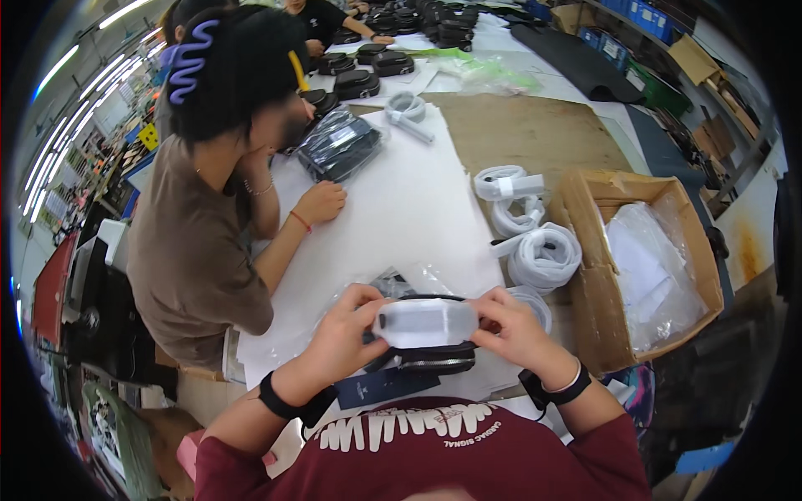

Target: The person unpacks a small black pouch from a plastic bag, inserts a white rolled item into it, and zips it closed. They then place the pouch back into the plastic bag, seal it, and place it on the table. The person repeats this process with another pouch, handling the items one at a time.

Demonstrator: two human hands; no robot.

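Observation:
Between my two hands is a flattened roll wrapped in translucent white foam (427,322). My left hand (354,329) grips its left end, and my right hand (509,324) grips its right end. Under the roll lies a black zippered bag (437,361), partly hidden by it. A dark blue card or tag (385,387) lies on the near side of the bag. Beyond my hands, clear plastic wrap (401,282) rests on the white paper sheet (401,206). Several more foam-wrapped coils (545,257) lie to the right of the paper.
An open cardboard box (576,300) with plastic bags and white sheets stands at the right. A person in a brown shirt (194,250) leans on the table at the left, near a plastic-wrapped black bag (341,145). Several black bags (357,83) sit at the far end.

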